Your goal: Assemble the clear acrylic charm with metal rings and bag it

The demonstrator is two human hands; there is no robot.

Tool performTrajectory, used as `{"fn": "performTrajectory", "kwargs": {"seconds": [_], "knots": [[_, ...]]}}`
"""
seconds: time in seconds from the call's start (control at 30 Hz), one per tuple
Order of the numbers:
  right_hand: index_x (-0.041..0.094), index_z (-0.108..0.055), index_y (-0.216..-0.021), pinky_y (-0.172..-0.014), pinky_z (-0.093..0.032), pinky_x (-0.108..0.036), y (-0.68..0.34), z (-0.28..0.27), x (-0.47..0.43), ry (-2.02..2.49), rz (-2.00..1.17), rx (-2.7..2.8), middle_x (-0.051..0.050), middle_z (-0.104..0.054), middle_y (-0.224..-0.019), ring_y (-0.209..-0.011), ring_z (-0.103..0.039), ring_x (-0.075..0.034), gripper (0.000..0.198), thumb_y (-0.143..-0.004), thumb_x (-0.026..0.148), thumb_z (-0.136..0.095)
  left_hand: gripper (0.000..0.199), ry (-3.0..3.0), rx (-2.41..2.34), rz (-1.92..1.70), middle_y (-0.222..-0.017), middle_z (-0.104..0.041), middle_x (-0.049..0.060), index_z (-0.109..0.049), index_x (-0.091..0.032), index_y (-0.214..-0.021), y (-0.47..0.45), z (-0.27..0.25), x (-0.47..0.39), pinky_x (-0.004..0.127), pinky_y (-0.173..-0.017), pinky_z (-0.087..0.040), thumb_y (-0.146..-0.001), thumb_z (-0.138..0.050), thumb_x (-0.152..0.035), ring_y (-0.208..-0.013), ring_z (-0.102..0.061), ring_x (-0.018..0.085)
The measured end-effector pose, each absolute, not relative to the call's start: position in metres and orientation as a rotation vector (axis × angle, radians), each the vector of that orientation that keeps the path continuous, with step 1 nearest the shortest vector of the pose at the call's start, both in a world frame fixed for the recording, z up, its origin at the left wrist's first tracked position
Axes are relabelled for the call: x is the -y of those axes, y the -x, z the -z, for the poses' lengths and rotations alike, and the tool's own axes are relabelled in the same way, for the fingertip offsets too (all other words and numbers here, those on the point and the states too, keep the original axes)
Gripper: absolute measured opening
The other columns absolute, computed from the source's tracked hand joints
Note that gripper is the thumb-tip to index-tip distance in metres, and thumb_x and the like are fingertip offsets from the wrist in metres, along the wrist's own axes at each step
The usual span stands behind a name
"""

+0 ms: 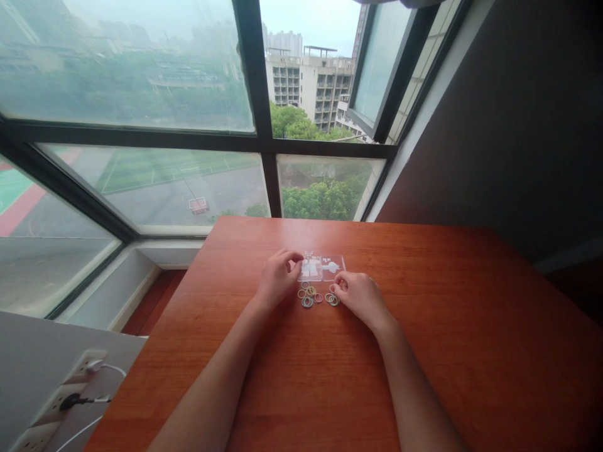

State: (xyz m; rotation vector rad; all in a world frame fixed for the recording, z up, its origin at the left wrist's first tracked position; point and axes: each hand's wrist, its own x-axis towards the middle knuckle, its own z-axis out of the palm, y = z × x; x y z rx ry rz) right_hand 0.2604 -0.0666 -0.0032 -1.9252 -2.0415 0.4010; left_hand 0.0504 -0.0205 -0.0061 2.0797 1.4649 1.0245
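A small clear plastic case lies opened flat on the wooden table, with white printing on its right half. My left hand is at the case's left edge, its fingers curled together and its fingertips on that edge. Several thin pastel hair ties are in front of the case: a yellow hair tie in the left group, a pink hair tie beside it, and a green hair tie on the right. My right hand pinches a pale pink hair tie at the right group.
The reddish-brown wooden table reaches up to a dark-framed window. At the lower left, a wall socket strip holds plugs and cables. A dark wall rises at the right.
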Motion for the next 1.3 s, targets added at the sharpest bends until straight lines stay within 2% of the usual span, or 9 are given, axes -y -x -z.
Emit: {"fn": "performTrajectory", "kwargs": {"seconds": [0.3, 0.5, 0.83, 1.1, 1.3], "knots": [[0.022, -0.068, -0.082, -0.058, -0.035, -0.021, -0.258, 0.004, 0.064, 1.596, -0.409, 1.855, 0.003, -0.059, -0.059, -0.055, -0.051, -0.012, 0.014, -0.083, 0.030, -0.058, 0.014, -2.098, -1.162, -0.918, -0.079, -0.065, 0.002, -0.067, -0.018, -0.083, -0.071, -0.008, 0.037, 0.022, -0.059, -0.041, -0.086, -0.058, -0.027, -0.062, -0.052, 0.011], [0.021, -0.068, -0.083, -0.060, -0.037, -0.021, -0.254, 0.003, 0.066, 1.537, -0.382, 1.837, 0.003, -0.052, -0.056, -0.054, -0.048, -0.011, 0.016, -0.084, 0.032, -0.056, 0.010, -2.009, -1.117, -0.894, -0.073, -0.065, 0.001, -0.067, -0.016, -0.078, -0.078, -0.011, 0.040, 0.021, -0.057, -0.041, -0.082, -0.061, -0.022, -0.060, -0.051, 0.010], [0.021, -0.068, -0.086, -0.062, -0.037, -0.021, -0.252, 0.003, 0.067, 1.517, -0.352, 1.872, 0.002, -0.055, -0.060, -0.056, -0.049, -0.012, 0.017, -0.086, 0.031, -0.056, 0.008, -1.964, -1.133, -0.914, -0.070, -0.065, 0.000, -0.065, -0.016, -0.076, -0.080, -0.010, 0.041, 0.021, -0.057, -0.040, -0.081, -0.059, -0.020, -0.058, -0.050, 0.009], [0.022, -0.068, -0.086, -0.061, -0.034, -0.021, -0.249, 0.000, 0.069, 1.504, -0.363, 1.951, 0.002, -0.061, -0.065, -0.059, -0.053, -0.012, 0.012, -0.086, 0.024, -0.056, 0.011, -2.151, -1.560, -1.047, -0.083, -0.066, 0.001, -0.066, -0.019, -0.083, -0.073, 0.003, 0.021, 0.024, -0.061, -0.038, -0.085, -0.056, -0.022, -0.065, -0.053, 0.012], [0.023, -0.068, -0.086, -0.062, -0.034, -0.022, -0.247, 0.000, 0.070, 1.557, -0.393, 2.006, 0.001, -0.065, -0.070, -0.063, -0.056, -0.012, 0.011, -0.086, 0.023, -0.056, 0.014, -2.157, -1.584, -0.995, -0.087, -0.066, 0.002, -0.069, -0.021, -0.091, -0.067, 0.009, 0.015, 0.024, -0.060, -0.039, -0.086, -0.056, -0.023, -0.065, -0.055, 0.012]]}}
